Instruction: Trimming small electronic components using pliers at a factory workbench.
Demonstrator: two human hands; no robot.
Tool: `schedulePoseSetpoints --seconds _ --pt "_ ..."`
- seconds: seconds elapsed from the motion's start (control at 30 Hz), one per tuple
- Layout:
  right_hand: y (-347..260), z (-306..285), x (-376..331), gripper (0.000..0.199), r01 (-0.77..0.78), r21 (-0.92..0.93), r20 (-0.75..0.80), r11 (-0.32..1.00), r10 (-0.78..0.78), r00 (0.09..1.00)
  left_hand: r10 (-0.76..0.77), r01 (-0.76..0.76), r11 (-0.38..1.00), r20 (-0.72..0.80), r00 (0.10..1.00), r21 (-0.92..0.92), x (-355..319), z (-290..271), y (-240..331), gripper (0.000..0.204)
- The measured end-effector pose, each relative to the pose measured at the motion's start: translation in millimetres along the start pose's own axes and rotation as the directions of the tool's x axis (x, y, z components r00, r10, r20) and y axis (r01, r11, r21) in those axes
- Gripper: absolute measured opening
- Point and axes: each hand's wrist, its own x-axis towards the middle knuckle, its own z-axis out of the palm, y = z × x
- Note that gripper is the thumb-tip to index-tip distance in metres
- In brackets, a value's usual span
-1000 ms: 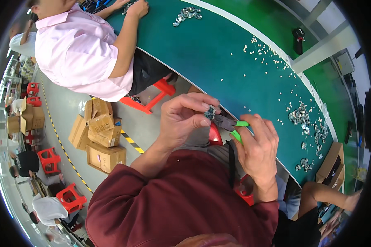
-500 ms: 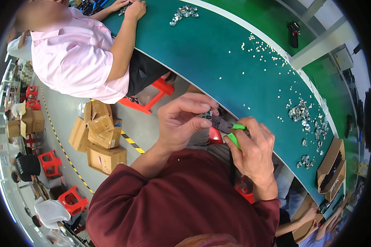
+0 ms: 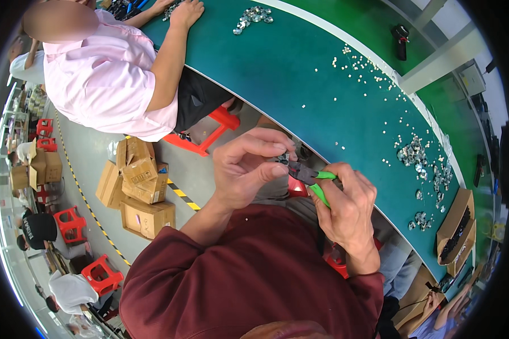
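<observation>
Between the thumb and fingers of my left hand (image 3: 246, 166) is a small shiny metallic part (image 3: 284, 159); its exact kind is too small to make out. My right hand (image 3: 348, 206) is wrapped round the green handles of a pair of cutting pliers (image 3: 307, 174). The dark jaws of the pliers reach left and meet the small part at my left fingertips. Both hands are held up in front of my body, near the edge of the green table (image 3: 266, 73).
Small pale bits (image 3: 356, 68) and a pile of shiny parts (image 3: 413, 152) lie on the table. An open cardboard box (image 3: 455, 226) stands at its right end. A person in a pink shirt (image 3: 104, 79) sits to the left; cardboard boxes (image 3: 147, 217) are stacked on the floor.
The plier jaws have swung slightly and moved a little left toward the small part. My left hand has shifted slightly left.
</observation>
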Motion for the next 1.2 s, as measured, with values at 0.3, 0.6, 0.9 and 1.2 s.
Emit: schedulePoseSetpoints --seconds 0.3,0.6,0.9,1.2 --pt "-2.5 -1.0 -0.5 0.016 0.025 -0.04 -0.007 0.999 -0.025 1.0 0.001 -0.002 1.0 0.021 1.0 0.023 1.7 1.4 8.1 0.024" --pt "-2.6 4.7 2.6 0.016 0.047 0.028 -0.041 0.999 -0.046 0.998 0.029 -0.029 0.998 0.005 1.0 0.051 -0.1 -6.1 9.6 0.024" --pt "-3.8 4.0 0.9 0.018 0.037 0.026 -0.02 0.999 -0.037 0.999 0.027 -0.027 0.998 0.007 1.0 0.063 -1.5 -6.3 10.6 0.024" --pt "-4.4 1.0 1.8 0.018 0.014 0.059 -0.008 0.998 -0.014 1.0 0.01 -0.011 0.999 0.018 1.0 0.038 -2.2 -9.0 12.4 0.024"
